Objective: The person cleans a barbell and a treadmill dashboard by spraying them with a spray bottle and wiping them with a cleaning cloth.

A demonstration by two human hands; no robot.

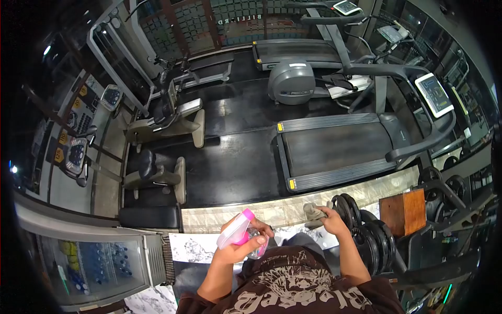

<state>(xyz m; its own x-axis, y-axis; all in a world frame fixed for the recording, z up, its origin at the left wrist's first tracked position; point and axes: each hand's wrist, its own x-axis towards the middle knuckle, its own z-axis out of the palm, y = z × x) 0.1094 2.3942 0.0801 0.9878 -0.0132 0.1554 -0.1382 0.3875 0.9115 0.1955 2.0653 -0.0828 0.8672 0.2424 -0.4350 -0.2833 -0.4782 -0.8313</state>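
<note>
My left hand (241,249) is wrapped round a spray bottle (236,230) with a white and pink trigger head and a clear body, held upright in front of my shirt. Part of the bottle is hidden behind my fingers. In my right hand (332,222) is a crumpled grey-beige cloth (313,212), gripped between thumb and fingers and hanging away from my body. The two hands are apart at about waist height. Below the cloth runs a pale stone-tiled step (272,206).
Ahead on the black rubber floor (230,167) stand a treadmill (340,149), an elliptical machine (292,83) and exercise bikes (159,175). Weight plates (366,243) and a wooden box (402,212) are close on my right. A glass-fronted drinks fridge (94,264) stands at left.
</note>
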